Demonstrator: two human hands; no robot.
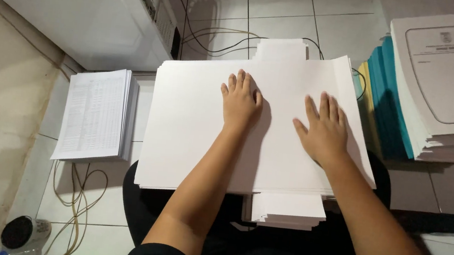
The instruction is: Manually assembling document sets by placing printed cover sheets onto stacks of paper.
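Note:
A thick stack of large blank white sheets point(194, 118) lies across my lap, its top sheet bare. My left hand point(240, 101) rests flat on the middle of the top sheet, fingers spread and pointing away. My right hand point(324, 130) lies flat on the right part of the same sheet, fingers apart. Neither hand grips anything. A smaller pile of white paper point(286, 208) sticks out from under the stack's near edge.
A printed stack of pages point(96, 112) sits on the tiled floor to the left. A tall pile of bound white booklets point(449, 79) with teal and yellow covers point(387, 100) stands at the right. A white machine point(92, 9) and cables point(220, 38) are behind.

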